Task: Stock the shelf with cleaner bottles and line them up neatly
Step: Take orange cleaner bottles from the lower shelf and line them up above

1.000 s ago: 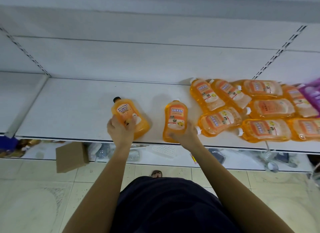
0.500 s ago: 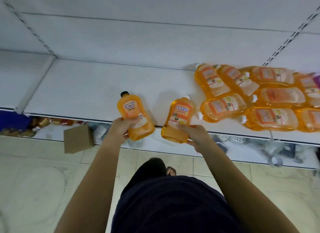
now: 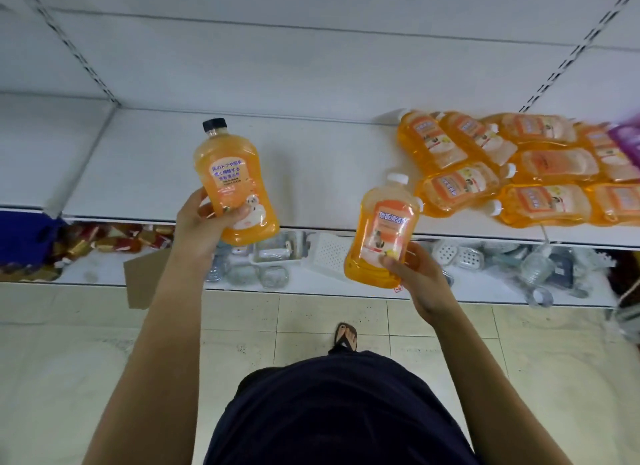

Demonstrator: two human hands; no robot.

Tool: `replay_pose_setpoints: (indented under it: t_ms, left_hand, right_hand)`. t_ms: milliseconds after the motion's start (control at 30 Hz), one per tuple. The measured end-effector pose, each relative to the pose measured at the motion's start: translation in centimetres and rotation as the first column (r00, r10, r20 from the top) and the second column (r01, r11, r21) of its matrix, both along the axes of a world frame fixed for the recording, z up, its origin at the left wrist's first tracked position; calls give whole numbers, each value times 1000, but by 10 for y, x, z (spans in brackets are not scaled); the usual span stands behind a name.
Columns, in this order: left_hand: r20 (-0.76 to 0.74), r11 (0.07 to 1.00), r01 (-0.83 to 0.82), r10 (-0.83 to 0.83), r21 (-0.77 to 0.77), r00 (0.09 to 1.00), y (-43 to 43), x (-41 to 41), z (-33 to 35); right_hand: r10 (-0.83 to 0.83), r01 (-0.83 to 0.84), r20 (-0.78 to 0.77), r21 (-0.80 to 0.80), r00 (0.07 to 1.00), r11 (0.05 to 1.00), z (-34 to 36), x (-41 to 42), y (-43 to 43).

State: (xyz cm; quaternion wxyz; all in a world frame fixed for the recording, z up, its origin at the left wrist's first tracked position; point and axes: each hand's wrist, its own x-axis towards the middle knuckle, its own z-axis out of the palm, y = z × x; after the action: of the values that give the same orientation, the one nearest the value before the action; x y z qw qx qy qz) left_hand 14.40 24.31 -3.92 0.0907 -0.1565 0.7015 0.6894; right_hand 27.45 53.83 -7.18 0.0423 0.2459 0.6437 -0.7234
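My left hand [image 3: 204, 222] grips an orange cleaner bottle with a black cap [image 3: 232, 180], held up in front of the white shelf [image 3: 145, 167]. My right hand [image 3: 415, 274] holds a second orange bottle with a white cap [image 3: 382, 229] by its base, out past the shelf's front edge. Several more orange bottles [image 3: 519, 167] lie flat in a heap on the right part of the shelf.
A purple pack [image 3: 628, 139] shows at the far right of the shelf. The lower shelf [image 3: 346, 291] carries glass jars, white plastic trays and wrapped goods. A cardboard piece [image 3: 142, 281] leans at its front. My sandalled foot [image 3: 345, 336] stands on the tiled floor.
Both hands have lifted their bottles off the shelf and drawn them back toward me, past the front edge. The view has moved closer to the shelf.
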Motion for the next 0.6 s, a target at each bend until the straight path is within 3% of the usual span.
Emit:
replay_pose_setpoints:
  t_ms: [333,600]
  left_hand:
    - [-347,994,84,-102,-65,932,-133,33,104]
    - [-494,985,148,-175,-94,852,-205,73,168]
  right_hand:
    - [1,41,-366,106,931,994,90,29,-124]
    - [-11,151,-553,207,833,967,147,61,-188]
